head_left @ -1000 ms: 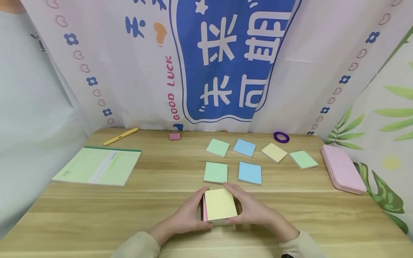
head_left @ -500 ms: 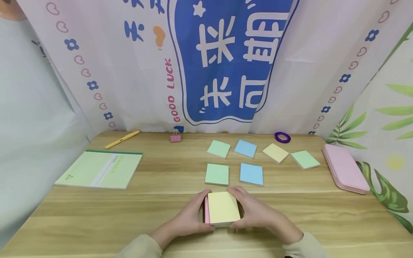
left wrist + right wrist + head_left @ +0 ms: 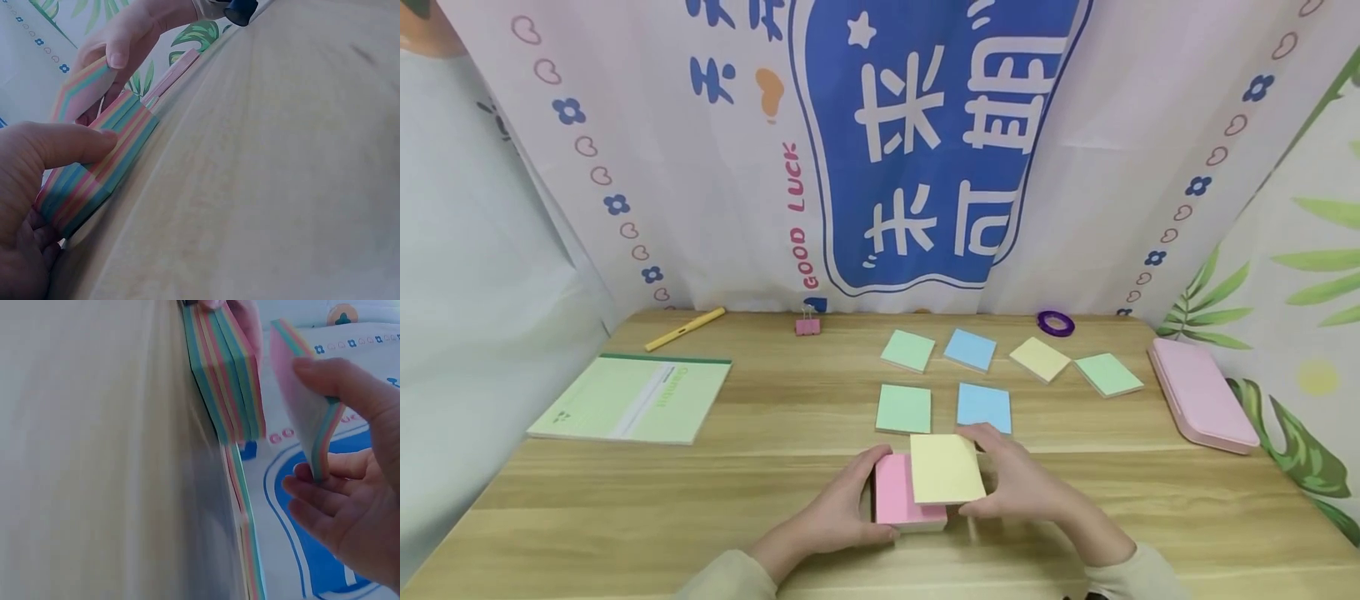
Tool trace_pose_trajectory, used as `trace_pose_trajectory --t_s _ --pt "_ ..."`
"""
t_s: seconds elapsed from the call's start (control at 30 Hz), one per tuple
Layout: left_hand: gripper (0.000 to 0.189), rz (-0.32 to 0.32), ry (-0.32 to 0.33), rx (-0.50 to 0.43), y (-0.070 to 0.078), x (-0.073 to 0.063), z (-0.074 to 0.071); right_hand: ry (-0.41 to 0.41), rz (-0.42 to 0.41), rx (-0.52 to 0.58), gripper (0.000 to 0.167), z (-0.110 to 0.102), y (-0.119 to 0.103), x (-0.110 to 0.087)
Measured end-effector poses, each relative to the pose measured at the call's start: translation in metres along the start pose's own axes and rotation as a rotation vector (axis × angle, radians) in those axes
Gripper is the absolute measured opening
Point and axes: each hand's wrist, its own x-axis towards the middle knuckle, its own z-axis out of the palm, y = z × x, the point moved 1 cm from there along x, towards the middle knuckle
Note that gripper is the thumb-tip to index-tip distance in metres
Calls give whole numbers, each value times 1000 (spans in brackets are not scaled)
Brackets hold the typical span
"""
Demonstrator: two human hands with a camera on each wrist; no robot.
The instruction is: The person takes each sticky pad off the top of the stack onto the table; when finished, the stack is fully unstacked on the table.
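Observation:
My left hand (image 3: 842,510) grips the left side of a thick stack of sticky notes (image 3: 895,493), pink on top, with striped edges in the left wrist view. In my right hand (image 3: 1028,487) a sticky note pad (image 3: 946,469) with a yellow top is pinched between thumb and fingers. This pad is tilted and raised above the stack, overlapping its right part in the head view. A gap separates pad (image 3: 307,403) and stack (image 3: 220,378) in the right wrist view. Behind the hands lie a green pad (image 3: 904,408) and a blue pad (image 3: 984,407).
Farther back are another green pad (image 3: 907,350), a blue one (image 3: 970,349), a yellow one (image 3: 1040,359) and a green one (image 3: 1108,374). A notebook (image 3: 632,400), yellow pen (image 3: 685,329), pink binder clip (image 3: 808,326), purple tape roll (image 3: 1056,323) and pink case (image 3: 1202,393) lie around.
My right hand has lifted the yellow-topped pad off the stack and moved it up and right, uncovering the pink top. The left hand stays on the stack.

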Motion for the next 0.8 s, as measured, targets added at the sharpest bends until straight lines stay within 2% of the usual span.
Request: trace_pose_trajectory --t_s 0.13,0.4,0.63,0.8 --pt "94 -10 -5 -9 -1 -1 1 60 13 8 84 -16 12 -6" --pt "92 -21 -12 -13 -1 -1 2 135 145 57 81 -53 46 -26" --pt "92 -27 -18 -4 0 -1 1 210 201 24 71 -78 84 -38" --pt "92 -29 -22 -6 0 -1 0 184 283 -32 71 -90 104 -42"
